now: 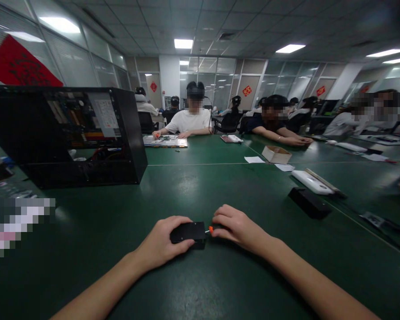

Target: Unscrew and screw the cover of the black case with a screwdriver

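Observation:
My left hand [166,240] is closed around a small black box [192,232], gripping it from its left side just over the green table [183,195]. In my right hand [235,226] is a screwdriver [211,230] with an orange part on its handle; the fingers wrap round the handle and hide most of it. Its thin metal shaft points left and its tip meets, or nearly meets, the right end face of the box. Whether the tip sits in a screw is too small to tell.
An open black computer case [128,133] stands at the left. To the right lie a black block-shaped part [309,203], a white device [311,182] and an open cardboard box [276,154]. Across the table a person in a white shirt [191,121] works over a flat panel [166,142].

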Demonstrator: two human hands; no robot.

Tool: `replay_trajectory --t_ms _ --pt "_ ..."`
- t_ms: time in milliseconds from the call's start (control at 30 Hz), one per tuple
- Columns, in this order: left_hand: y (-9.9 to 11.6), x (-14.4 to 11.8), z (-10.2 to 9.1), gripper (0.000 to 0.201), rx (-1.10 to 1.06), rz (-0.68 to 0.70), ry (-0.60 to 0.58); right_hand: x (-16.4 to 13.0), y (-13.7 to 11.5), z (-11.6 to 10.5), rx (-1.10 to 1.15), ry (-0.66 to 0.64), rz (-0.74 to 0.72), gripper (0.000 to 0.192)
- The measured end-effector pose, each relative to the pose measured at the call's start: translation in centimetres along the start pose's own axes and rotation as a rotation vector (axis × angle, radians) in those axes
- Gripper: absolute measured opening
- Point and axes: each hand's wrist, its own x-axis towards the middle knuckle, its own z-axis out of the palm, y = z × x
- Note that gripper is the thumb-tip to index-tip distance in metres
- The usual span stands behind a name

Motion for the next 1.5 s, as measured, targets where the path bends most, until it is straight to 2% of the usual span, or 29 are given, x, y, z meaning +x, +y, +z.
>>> replay_trajectory --t_ms 133,267,500,600,800,967,1300,1500 --pt "-0.1 0.0 -0.1 0.033 -0.039 -0.005 0.003 -0.1 0.1 0.6 0.08 -0.086 0.09 0.05" --pt "-0.3 -0.1 -0.1 0.034 -0.062 -0.008 0.01 0.0 -0.4 1.1 0.165 -0.071 0.11 0.048" --pt "-0.5 -0.1 0.2 0.037 -0.047 0.019 0.005 0.0 -0.1 1.0 -0.193 0.126 -0.124 0.034" --pt "-0.6 -0.1 0.2 0.037 -0.05 0.028 0.016 0.0 0.0 0.7 -0.307 0.149 -0.201 0.027" --pt "-0.8 -0.1 0.4 0.036 -0.068 0.044 0.024 -0.2 0.5 0.3 -0.402 0.148 -0.226 0.021" --pt "-0.8 0.0 0.4 0.038 -0.076 0.043 0.031 -0.2 0.5 0.1 -0.39 0.175 -0.22 0.02" --pt "-0.6 0.0 0.4 0.036 -0.099 0.029 0.042 -0.8 1.3 0.5 -0.266 0.065 -0.12 0.026" --pt "-0.7 0.0 0.4 0.036 -0.087 0.059 0.04 -0.7 1.5 0.3 -0.275 0.125 -0.119 0.026"
